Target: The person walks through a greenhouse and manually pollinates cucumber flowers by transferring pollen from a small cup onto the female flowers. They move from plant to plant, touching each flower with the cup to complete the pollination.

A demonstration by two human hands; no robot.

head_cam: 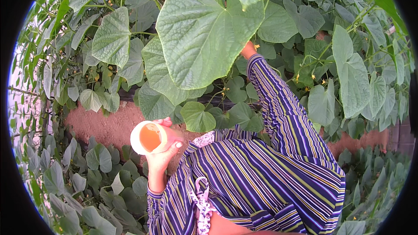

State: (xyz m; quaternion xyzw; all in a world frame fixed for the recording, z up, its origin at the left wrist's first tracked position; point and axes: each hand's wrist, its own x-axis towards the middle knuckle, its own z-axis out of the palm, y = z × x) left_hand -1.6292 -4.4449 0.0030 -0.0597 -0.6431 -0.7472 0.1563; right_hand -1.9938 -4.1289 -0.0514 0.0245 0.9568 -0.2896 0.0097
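Note:
My left hand (163, 156) is wrapped around a pale cup (135, 137) with orange liquid (150, 137) inside. The cup tilts so that its mouth faces up toward the camera. My right arm stretches forward into cucumber vines, and only the wrist end of my right hand (249, 49) shows. A broad cucumber leaf (199, 36) covers its fingers, so what they touch is hidden. Close beside that wrist is a small yellow flower (257, 47).
Dense cucumber foliage (351, 71) rises ahead and to the right, with several yellow flowers (313, 76) among the stems. Bare reddish soil (104, 122) forms a path between the rows. Another row of leafy plants (98, 182) grows behind me at lower left.

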